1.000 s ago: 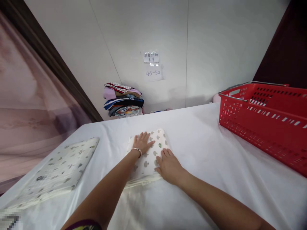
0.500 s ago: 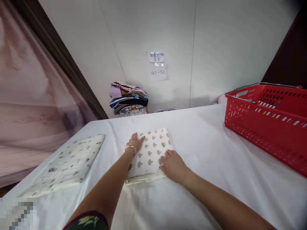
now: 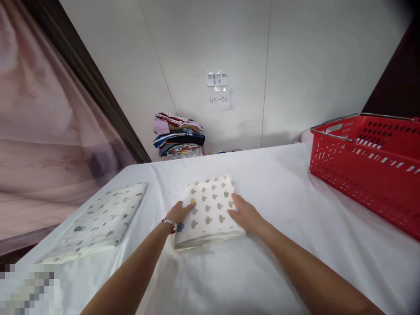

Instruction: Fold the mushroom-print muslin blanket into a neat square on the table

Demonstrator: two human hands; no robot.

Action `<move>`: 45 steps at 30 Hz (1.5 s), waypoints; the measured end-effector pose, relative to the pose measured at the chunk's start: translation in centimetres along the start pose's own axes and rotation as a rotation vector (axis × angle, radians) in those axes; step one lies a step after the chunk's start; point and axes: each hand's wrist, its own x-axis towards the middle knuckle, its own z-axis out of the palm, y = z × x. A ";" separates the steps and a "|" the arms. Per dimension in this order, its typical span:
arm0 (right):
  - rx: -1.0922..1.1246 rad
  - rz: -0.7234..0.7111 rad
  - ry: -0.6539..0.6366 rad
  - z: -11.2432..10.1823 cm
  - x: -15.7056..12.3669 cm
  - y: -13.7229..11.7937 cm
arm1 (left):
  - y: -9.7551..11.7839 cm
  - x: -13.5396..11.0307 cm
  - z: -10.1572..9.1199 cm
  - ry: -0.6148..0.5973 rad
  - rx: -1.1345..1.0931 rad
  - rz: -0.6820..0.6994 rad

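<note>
A folded white cloth lies in front of me, printed with grey mushrooms and a few green, yellow and blue ones. My left hand, a bracelet at its wrist, clasps the left side: the thumb rests on top and the fingers lie at the edge, partly hidden. On the opposite side, my right hand holds the right edge with its thumb and fingers over the print. A second folded cloth, white with small dark motifs, lies flat to the left of my left hand.
A white sheet covers the table. At the right stands a red perforated basket with metal handles. Beyond the far edge is a stack of folded clothes against the wall. A pink curtain hangs at the left.
My left hand has slid from the cloth's far left top toward me along its left side. My right hand has moved outward and farther away along the right edge.
</note>
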 end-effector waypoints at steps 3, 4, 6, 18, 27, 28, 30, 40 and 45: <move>0.012 -0.017 0.037 0.1 -0.4 -1.0 | -0.1 0.1 -0.8 -0.026 -0.048 -0.026; 0.028 -0.021 0.040 0.2 -0.8 -1.5 | -0.1 0.7 -1.4 -0.013 -0.051 -0.013; 0.085 -0.036 -0.021 0.6 -1.7 -2.9 | 0.0 2.4 -2.8 0.008 -0.010 0.035; 0.401 -0.059 0.030 0.9 -0.1 -0.9 | -1.1 6.1 -2.7 -0.049 0.135 -0.025; 0.500 0.201 0.197 0.0 2.4 3.8 | -0.2 4.2 -2.3 -0.072 0.029 0.139; 0.520 0.191 0.186 -0.1 2.4 3.9 | -0.2 3.9 -2.2 -0.085 -0.031 0.177; 0.545 0.156 0.171 -0.2 2.4 4.1 | -0.3 3.4 -2.1 -0.124 -0.144 0.245; 0.607 -0.025 -0.027 -1.5 2.2 4.0 | 0.2 6.4 -1.5 -0.124 0.058 0.132; 0.714 -0.014 -0.187 -2.7 2.3 4.4 | 2.6 4.0 -1.8 0.038 0.096 0.281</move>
